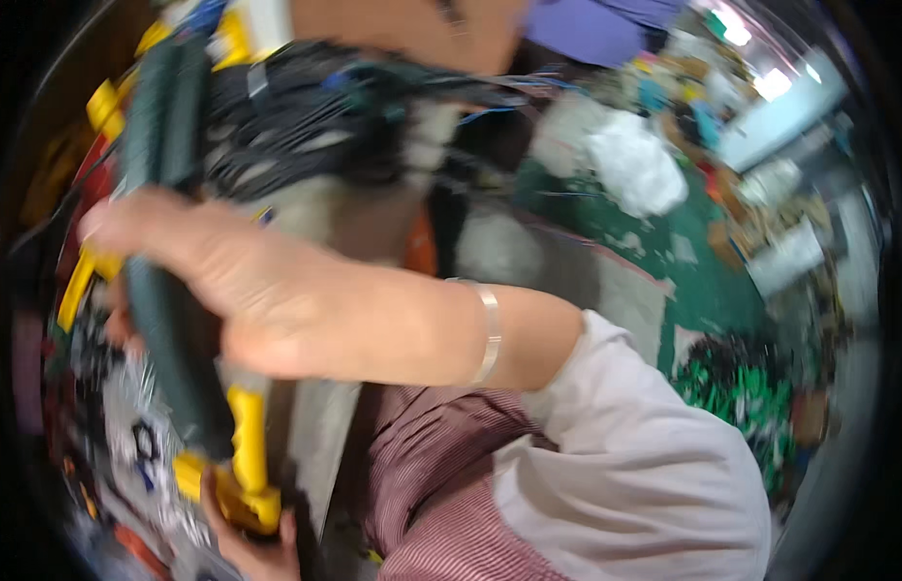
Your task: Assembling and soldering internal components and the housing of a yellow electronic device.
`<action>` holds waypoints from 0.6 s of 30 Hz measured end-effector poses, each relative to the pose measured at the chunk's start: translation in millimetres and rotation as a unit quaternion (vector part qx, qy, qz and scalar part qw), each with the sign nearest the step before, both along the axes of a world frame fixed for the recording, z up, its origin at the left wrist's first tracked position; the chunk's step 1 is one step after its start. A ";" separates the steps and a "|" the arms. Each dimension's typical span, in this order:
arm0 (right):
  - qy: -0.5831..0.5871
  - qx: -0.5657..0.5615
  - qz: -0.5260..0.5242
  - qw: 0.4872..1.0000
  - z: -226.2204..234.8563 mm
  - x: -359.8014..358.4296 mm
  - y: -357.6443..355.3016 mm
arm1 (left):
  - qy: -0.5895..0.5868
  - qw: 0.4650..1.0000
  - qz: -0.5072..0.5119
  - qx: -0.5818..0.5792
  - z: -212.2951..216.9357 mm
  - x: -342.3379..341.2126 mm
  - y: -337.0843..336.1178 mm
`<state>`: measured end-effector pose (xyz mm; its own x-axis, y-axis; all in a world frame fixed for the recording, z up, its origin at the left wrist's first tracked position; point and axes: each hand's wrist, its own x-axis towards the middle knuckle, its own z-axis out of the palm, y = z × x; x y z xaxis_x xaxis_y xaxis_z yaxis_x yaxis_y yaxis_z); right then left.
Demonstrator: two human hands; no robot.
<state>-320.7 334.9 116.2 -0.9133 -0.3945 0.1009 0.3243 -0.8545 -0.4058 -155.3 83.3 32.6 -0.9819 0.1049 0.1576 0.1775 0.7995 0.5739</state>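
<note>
A long dark green bar (180,358) runs down the left side, and its upper part shows two strips side by side. My right hand (218,261) reaches across from the right and is closed round the bar's middle, thumb in front and fingertips behind. At the bar's lower end are yellow handle-like parts (248,445). My left hand (246,552), low in the picture, has its fingers curled about the lowest yellow part. Motion smears the bar and right hand, so the kind of tool cannot be made out.
A heap of black cables (306,126) lies beyond my right hand. Clear plastic and small parts (151,445) clutter the left. Farther right, a white bag (635,160) rests on green floor (713,252), near a pile of green and black pieces (737,397).
</note>
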 end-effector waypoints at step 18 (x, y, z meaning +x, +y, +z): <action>-0.024 0.044 -0.120 0.992 -74.5 6.1 -23.4 | 0.043 0.994 -0.070 -0.076 -2.6 -23.6 12.9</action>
<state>-314.6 311.4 41.8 -0.9849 -0.1708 0.0292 0.1372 -0.8717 -0.4704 -178.9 96.3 30.0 -0.9397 0.2681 0.2123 0.3359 0.8400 0.4262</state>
